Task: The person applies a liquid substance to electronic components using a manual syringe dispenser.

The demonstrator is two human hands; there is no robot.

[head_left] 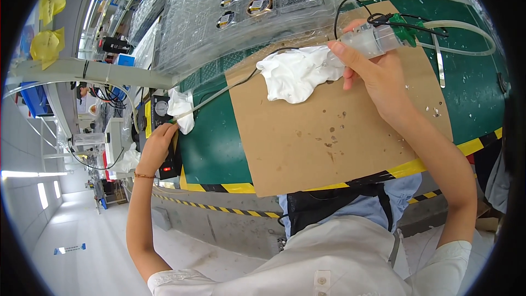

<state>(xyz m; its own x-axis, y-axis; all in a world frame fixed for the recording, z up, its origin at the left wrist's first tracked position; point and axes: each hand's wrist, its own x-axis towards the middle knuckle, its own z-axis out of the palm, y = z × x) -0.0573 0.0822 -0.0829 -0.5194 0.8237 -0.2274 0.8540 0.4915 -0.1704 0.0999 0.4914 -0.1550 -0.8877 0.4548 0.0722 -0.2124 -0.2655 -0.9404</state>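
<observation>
White shirt (274,260) nearest; right hand (379,74) grips a syringe (364,41) pointing leftward (long axis crosswise); left hand (157,145) apparently pinches a green piece (172,121).

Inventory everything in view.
Benchtop: 1, green, centre
Cardboard sheet: 1, brown, on benchtop
Syringe barrel: 1, translucent, upper right
Hoses: 2+, translucent, right and left
Wipes: 2+, white, on cardboard and left
Metal strip: 1, silver, right
Plastic trays: uncounted, clear, far side
Round parts: 8+, dark, in trays
Dial box: 1, black, left
Hazard tape: 2+, yellow-black, near side
Shirt: 1, white, bottom
Left hand: 1, bare, by wipe
Right hand: 1, bare, gripping syringe
</observation>
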